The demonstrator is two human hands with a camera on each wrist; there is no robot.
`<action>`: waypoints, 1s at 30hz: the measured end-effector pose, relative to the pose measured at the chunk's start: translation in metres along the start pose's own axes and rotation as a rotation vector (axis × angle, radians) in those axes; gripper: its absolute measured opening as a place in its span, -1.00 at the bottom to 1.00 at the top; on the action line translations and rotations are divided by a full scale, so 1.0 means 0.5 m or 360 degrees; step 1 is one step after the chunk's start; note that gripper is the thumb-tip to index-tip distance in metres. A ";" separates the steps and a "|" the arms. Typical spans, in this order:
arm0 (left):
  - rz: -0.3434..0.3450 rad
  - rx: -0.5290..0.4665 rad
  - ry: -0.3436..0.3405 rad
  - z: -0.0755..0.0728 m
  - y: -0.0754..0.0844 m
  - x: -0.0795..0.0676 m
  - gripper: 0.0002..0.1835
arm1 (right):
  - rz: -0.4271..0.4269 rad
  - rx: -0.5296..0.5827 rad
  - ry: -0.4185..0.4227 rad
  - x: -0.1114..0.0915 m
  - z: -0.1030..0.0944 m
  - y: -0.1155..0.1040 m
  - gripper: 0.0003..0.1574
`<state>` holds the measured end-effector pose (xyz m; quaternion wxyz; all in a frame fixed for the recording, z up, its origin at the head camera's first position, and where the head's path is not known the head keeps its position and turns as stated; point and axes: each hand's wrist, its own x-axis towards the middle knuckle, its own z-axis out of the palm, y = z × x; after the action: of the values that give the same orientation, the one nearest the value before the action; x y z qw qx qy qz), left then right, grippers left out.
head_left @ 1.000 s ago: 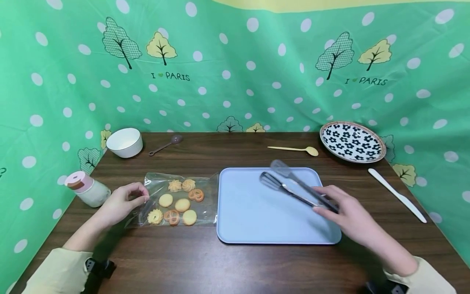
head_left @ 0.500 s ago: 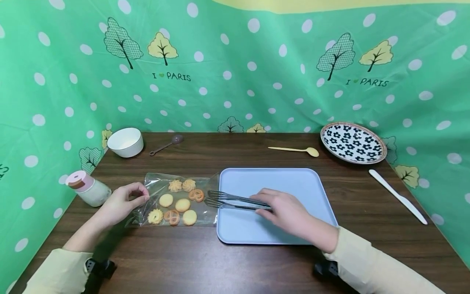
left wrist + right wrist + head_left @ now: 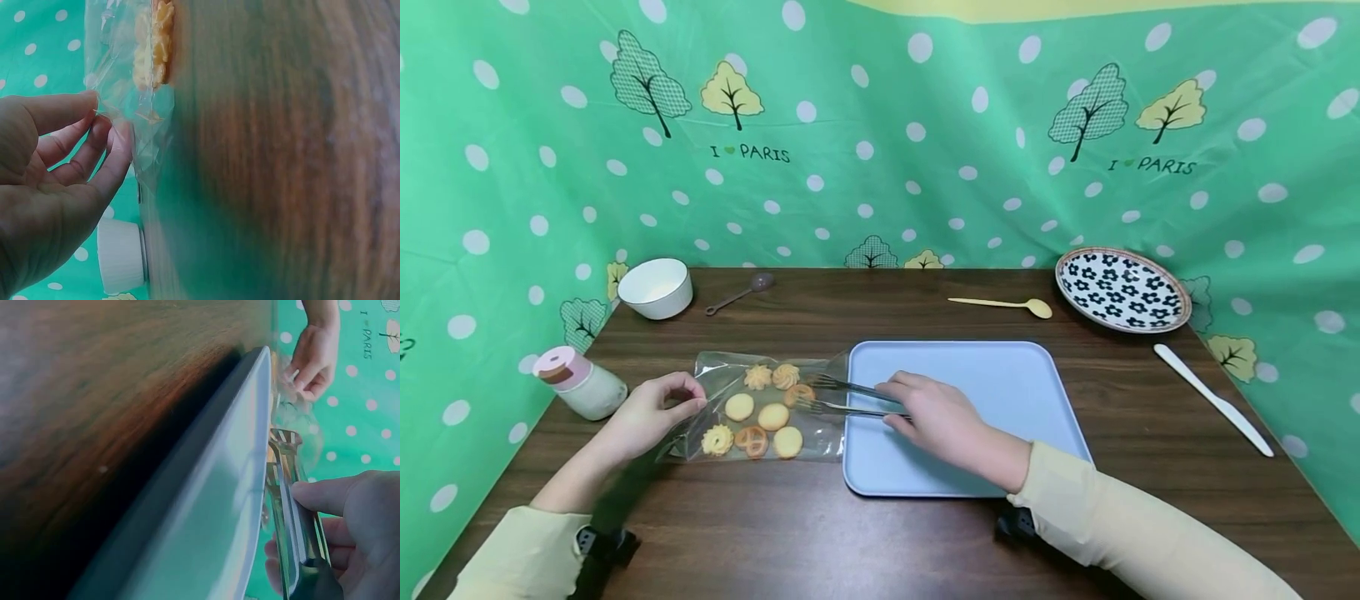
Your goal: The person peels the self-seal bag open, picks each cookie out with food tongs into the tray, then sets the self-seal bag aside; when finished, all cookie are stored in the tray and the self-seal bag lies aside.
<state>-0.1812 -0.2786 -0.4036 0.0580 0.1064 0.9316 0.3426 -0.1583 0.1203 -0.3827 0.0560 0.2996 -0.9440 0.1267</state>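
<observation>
1. The right hand (image 3: 943,421) has its fingers wrapped round the slot-tipped metal tongs (image 3: 305,534), thumb on one arm and fingertips on the other; the tongs' two arms stand apart.
2. The left hand (image 3: 651,417) pinches the 9 o'clock edge of the clear plastic bag (image 3: 831,433), its fingers narrow on the film. Here 12 o'clock is the far side in the head view.
3. The tongs reach across the tray's 9 o'clock rim, tips pointing just past 9 o'clock, long axis roughly 9-to-3. The tips lie at the upper pretzel (image 3: 800,396); whether inside the bag or above it, I cannot tell.
4. The bag lies flat, its long axis 9-to-3, with eight treats within its outline: three swirled cookies (image 3: 718,442), three round cookies (image 3: 787,442) and two pretzels.
5. Progress, as I judge it: early. Bag held, tongs in grip and tips among the cookies are done; no treat is yet visibly clasped or lifted.
6. The light-blue tray (image 3: 955,362) sits at the bag's 3 o'clock, just beside it on the wooden tabletop (image 3: 737,525), its long axis also 9-to-3.
7. Farther out from the bag: a lidded jar (image 3: 587,392) at 9 o'clock, a white bowl (image 3: 655,289) near 11 and a flower-patterned plate (image 3: 1123,290) toward 2.
</observation>
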 end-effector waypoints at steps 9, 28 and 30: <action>-0.0017 0.0007 -0.0007 -0.001 0.002 -0.001 -0.90 | -0.0028 0.0027 0.0004 0.014 0.017 -0.005 -0.53; -0.0009 -0.0002 0.0008 0.000 0.000 -0.001 -0.91 | 0.0004 0.0101 0.0086 -0.010 -0.012 0.020 -0.56; -0.0017 -0.0001 0.0005 0.000 0.001 -0.001 -0.91 | 0.0014 0.0112 0.0117 -0.021 -0.023 0.029 -0.55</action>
<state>-0.1807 -0.2784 -0.4032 0.0585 0.1007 0.9322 0.3427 -0.1578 0.1406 -0.3766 0.0795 0.2924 -0.9375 0.1711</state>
